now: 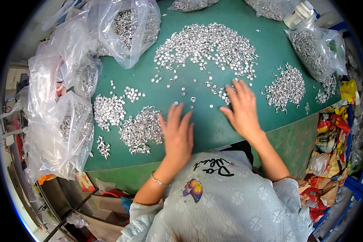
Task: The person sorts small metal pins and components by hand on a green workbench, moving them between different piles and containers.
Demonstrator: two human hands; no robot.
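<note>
Small silvery metal pieces lie in heaps on a green tabletop (201, 137). My left hand (177, 135) is open, palm down, its fingers apart at the right edge of a heap of curved hook-like pieces (141, 129). My right hand (243, 111) is also open, thumb spread, its fingertips over or beside a few loose pieces (224, 96). Ahead of both hands spreads a large mixed heap (207, 44) of flower-shaped and curved pieces. A heap of flower-shaped pieces (109, 111) lies at the left. Neither hand visibly holds anything.
Clear plastic bags of metal pieces line the left side (74, 117) and the far left (129, 32). Another bag (310, 50) leans at the right, near a white bottle (298, 15) and a heap of curved pieces (285, 88). Colourful packets (326, 157) fill a blue-framed rack.
</note>
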